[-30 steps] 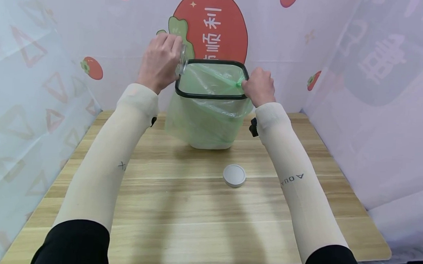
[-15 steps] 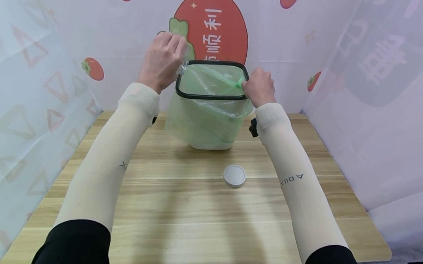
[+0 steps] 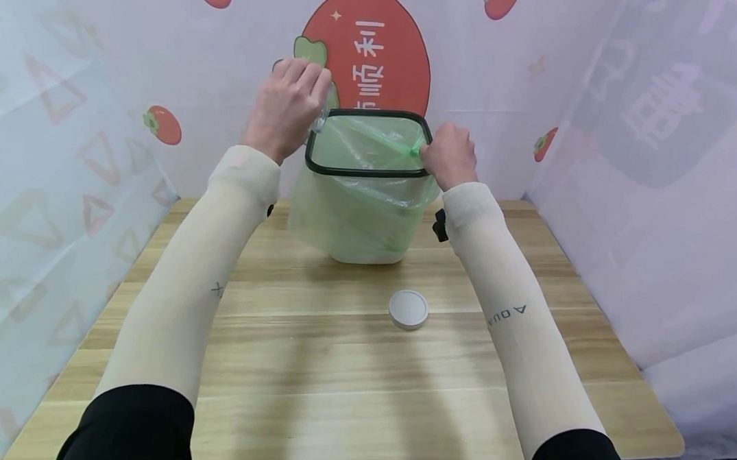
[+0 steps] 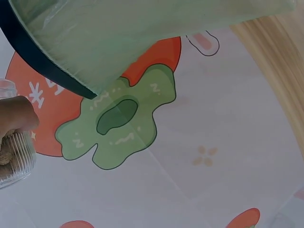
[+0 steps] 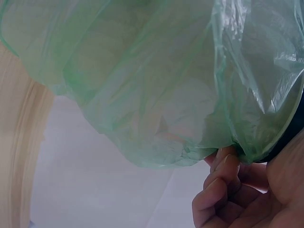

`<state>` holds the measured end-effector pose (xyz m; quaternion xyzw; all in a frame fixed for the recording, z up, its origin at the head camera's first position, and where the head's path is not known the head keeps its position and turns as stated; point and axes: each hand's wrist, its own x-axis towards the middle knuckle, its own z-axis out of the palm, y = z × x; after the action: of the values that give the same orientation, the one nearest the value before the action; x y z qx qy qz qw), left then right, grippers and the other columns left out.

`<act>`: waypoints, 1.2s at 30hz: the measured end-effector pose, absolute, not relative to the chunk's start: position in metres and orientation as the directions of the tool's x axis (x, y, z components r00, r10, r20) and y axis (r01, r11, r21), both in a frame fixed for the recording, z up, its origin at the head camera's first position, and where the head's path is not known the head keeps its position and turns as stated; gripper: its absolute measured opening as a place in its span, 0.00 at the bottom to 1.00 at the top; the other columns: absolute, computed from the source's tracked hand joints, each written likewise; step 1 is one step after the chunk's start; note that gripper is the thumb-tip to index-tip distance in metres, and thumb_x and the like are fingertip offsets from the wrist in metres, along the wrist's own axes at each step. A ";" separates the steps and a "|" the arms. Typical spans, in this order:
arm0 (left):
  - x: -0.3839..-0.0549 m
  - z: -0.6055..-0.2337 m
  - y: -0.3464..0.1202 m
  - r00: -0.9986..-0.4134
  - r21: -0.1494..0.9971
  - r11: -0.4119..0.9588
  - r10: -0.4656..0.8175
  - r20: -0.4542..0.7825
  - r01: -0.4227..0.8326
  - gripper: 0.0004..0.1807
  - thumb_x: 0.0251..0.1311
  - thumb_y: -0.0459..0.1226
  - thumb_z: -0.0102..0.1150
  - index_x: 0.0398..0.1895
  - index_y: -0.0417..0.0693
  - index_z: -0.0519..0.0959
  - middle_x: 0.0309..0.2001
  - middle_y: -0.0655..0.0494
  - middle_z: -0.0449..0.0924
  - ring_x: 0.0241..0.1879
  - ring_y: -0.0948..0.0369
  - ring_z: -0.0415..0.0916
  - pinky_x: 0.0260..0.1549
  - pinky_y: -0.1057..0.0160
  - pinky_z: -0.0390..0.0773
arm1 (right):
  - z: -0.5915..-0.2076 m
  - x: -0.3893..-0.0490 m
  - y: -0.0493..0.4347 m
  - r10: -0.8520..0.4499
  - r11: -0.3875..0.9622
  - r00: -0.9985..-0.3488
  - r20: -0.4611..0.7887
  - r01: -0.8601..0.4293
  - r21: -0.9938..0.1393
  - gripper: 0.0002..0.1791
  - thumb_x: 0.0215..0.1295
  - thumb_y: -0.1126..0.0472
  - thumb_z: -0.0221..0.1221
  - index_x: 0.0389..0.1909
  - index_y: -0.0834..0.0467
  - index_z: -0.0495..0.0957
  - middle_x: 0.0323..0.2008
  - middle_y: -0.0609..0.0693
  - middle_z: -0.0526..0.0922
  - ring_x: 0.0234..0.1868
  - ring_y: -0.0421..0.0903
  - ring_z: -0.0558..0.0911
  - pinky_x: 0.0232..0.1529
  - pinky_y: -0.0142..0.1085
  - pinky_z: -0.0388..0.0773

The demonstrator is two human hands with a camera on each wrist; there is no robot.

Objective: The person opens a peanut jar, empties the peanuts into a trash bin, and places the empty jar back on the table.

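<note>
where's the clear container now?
In head view, the clear container is gripped in the left hand, beside the left side of the black bin rim.

Glossy plastic bag [image 5: 142,90], smooth wooden table [image 3: 349,380], matt lid [image 3: 408,308]

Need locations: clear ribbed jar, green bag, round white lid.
Clear ribbed jar [image 4: 25,153]: left wrist view, on its ribbed side.
Green bag [image 5: 142,90]: right wrist view, middle of its thin translucent sheet.
Round white lid [image 3: 409,307]: head view, middle of its top face.
</note>
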<state>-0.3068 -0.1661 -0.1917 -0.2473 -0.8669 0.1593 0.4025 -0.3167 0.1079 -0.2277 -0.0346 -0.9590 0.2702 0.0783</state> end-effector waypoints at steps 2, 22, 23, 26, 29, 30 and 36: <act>-0.307 -0.192 -0.165 -0.548 -0.484 0.822 0.565 0.617 0.302 0.20 0.73 0.27 0.56 0.65 0.31 0.71 0.60 0.36 0.80 0.63 0.42 0.76 0.72 0.49 0.75 | -0.228 -0.316 0.108 0.108 0.850 -0.985 0.134 0.021 -0.527 0.17 0.76 0.55 0.54 0.26 0.54 0.65 0.37 0.54 0.76 0.39 0.52 0.79 0.38 0.43 0.80; -0.311 -0.197 -0.160 -0.490 -0.520 0.795 0.604 0.629 0.312 0.14 0.74 0.26 0.52 0.60 0.32 0.74 0.57 0.39 0.81 0.59 0.44 0.77 0.75 0.52 0.71 | -0.228 -0.318 0.110 0.097 0.845 -0.986 0.138 0.008 -0.535 0.16 0.77 0.55 0.54 0.27 0.55 0.67 0.35 0.54 0.76 0.37 0.51 0.80 0.36 0.40 0.80; -0.311 -0.197 -0.159 -0.492 -0.520 0.795 0.604 0.627 0.313 0.15 0.74 0.26 0.52 0.60 0.32 0.74 0.57 0.39 0.81 0.60 0.44 0.77 0.76 0.51 0.70 | -0.228 -0.318 0.110 0.097 0.845 -0.985 0.139 0.008 -0.535 0.16 0.77 0.55 0.54 0.27 0.55 0.67 0.35 0.54 0.76 0.38 0.51 0.80 0.36 0.41 0.80; -0.312 -0.198 -0.159 -0.492 -0.520 0.794 0.606 0.626 0.317 0.15 0.74 0.26 0.54 0.60 0.33 0.74 0.57 0.39 0.81 0.60 0.44 0.77 0.76 0.51 0.69 | -0.228 -0.317 0.110 0.098 0.846 -0.986 0.138 0.009 -0.533 0.16 0.77 0.55 0.54 0.27 0.55 0.67 0.36 0.54 0.77 0.38 0.51 0.81 0.36 0.40 0.81; -0.313 -0.199 -0.159 -0.464 -0.527 0.790 0.612 0.640 0.314 0.13 0.75 0.26 0.51 0.59 0.33 0.74 0.56 0.40 0.81 0.59 0.45 0.77 0.76 0.51 0.70 | -0.228 -0.317 0.109 0.099 0.845 -0.984 0.148 0.005 -0.535 0.15 0.77 0.55 0.54 0.27 0.55 0.66 0.35 0.53 0.77 0.37 0.50 0.80 0.36 0.40 0.80; -0.313 -0.199 -0.159 -0.454 -0.532 0.787 0.616 0.644 0.313 0.13 0.74 0.25 0.50 0.58 0.33 0.75 0.56 0.40 0.82 0.59 0.45 0.78 0.75 0.52 0.71 | -0.229 -0.317 0.109 0.101 0.846 -0.984 0.150 0.006 -0.532 0.15 0.77 0.55 0.54 0.28 0.55 0.66 0.35 0.53 0.76 0.37 0.50 0.80 0.36 0.40 0.80; -0.314 -0.196 -0.159 -0.410 -0.563 0.768 0.640 0.651 0.304 0.14 0.72 0.23 0.48 0.56 0.34 0.75 0.54 0.42 0.82 0.57 0.45 0.77 0.73 0.52 0.73 | -0.227 -0.315 0.108 0.102 0.847 -0.983 0.153 0.005 -0.532 0.16 0.77 0.56 0.54 0.26 0.55 0.66 0.35 0.53 0.76 0.37 0.51 0.79 0.36 0.40 0.79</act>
<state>-0.3136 -0.1592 -0.1964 -0.2879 -0.8196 0.1818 0.4608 -0.3147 0.1078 -0.2273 -0.0280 -0.9568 0.2755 0.0882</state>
